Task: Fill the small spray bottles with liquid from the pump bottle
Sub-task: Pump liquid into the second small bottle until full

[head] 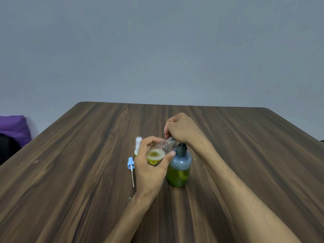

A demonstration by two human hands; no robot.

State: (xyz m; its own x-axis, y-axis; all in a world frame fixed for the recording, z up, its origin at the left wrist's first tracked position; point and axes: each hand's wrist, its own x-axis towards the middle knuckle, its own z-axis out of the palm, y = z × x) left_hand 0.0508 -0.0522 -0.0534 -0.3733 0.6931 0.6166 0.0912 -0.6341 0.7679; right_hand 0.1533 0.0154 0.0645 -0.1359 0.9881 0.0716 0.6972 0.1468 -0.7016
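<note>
Over pump bottle, right hand curled

A dark wood-grain surface spreads all round the grip. Far left of the grip, past the surface's edge, sits a purple cushion above something black. Beyond the grip rises a plain grey wall.

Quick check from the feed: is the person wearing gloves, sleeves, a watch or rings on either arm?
Nothing is worn as far as the view shows. The left hand and right hand are bare, with no gloves, rings or watch visible, and both forearms are uncovered down to the picture's bottom edge.
</note>
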